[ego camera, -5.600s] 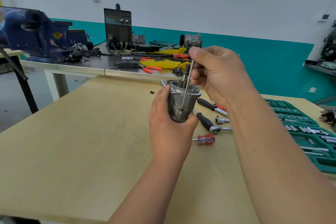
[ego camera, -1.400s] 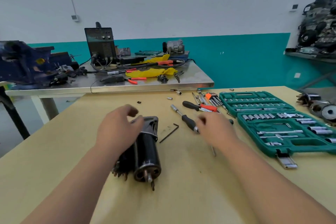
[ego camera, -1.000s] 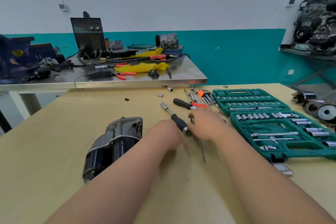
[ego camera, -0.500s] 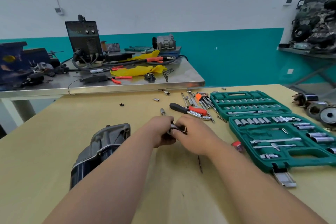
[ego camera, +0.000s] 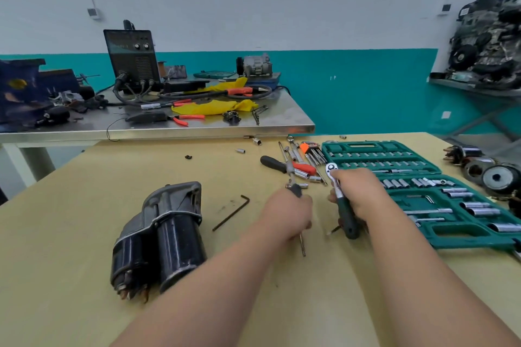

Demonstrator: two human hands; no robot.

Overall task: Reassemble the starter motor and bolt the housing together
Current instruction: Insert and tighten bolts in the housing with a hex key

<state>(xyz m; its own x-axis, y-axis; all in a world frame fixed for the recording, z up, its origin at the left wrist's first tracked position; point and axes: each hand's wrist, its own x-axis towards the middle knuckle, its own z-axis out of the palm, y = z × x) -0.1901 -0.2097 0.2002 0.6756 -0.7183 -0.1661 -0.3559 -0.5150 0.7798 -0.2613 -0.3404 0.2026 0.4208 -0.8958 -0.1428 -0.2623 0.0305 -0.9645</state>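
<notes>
- One starter motor (ego camera: pixel 160 236) lies on its side on the table (ego camera: pixel 70 234), left of my hands.
- My left hand (ego camera: pixel 284 217) grips one black-handled driver (ego camera: pixel 295 191).
- My right hand (ego camera: pixel 359 194) grips one green-handled ratchet (ego camera: pixel 347 220).

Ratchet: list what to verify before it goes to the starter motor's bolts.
1. Grip on the ratchet: ok, the right hand holds its handle.
2. Its drive head fitted for the bolt: cannot tell, underside hidden.
3. The starter motor within reach: ok, lying on its side on the table.
4. The left hand free to steady the motor: not ok, it grips a black-handled tool.
5. The long bolt seated in the motor: not ok, it lies off the motor, by the left hand.
</notes>
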